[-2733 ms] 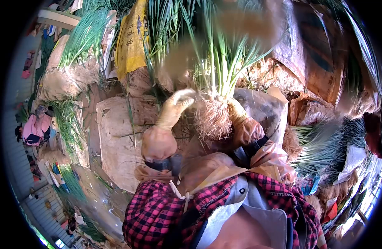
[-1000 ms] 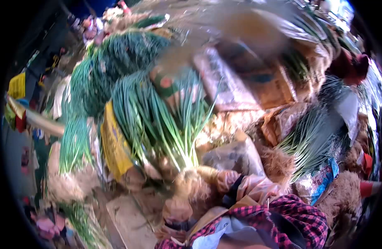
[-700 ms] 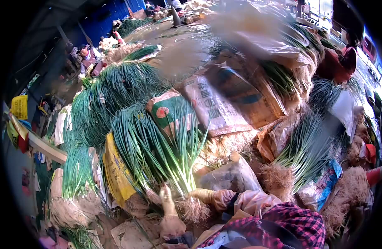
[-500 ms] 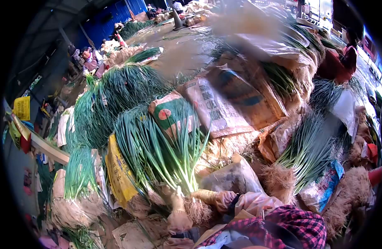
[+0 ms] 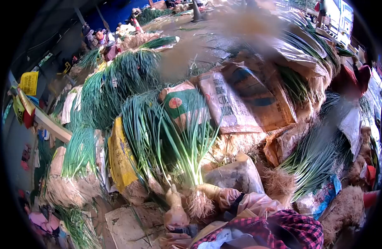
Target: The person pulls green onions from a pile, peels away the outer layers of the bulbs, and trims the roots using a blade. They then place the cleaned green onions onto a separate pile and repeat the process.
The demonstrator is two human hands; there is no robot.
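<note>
My right hand [image 5: 210, 191], in a pale yellowish glove, is closed around the base of a bunch of green onions [image 5: 192, 162]. The bunch stands upright, its leaves fanning upward and its pale roots [image 5: 200, 204] hanging below the hand. Just left of it is my left hand [image 5: 173, 201], gloved too, with fingertips pinched together. A thin pale stalk [image 5: 168, 180] runs up from those fingertips. Close behind the left hand, more green onions [image 5: 143, 137] lean with roots down beside a yellow sack [image 5: 120, 155].
Printed sacks [image 5: 224, 103] cover a heap of onions ahead. Another root-down bundle [image 5: 282, 182] lies to my right, beside a plastic bag [image 5: 236, 176]. More onions [image 5: 79, 155] stand at left, near a pale beam [image 5: 54, 126]. Flattened sacking [image 5: 126, 226] lies on the ground. A person [image 5: 106, 39] sits far left.
My left hand has drawn slightly left, away from the bunch's base, with a thin stalk at its fingertips. My right hand keeps its hold. The whole view has shifted a little.
</note>
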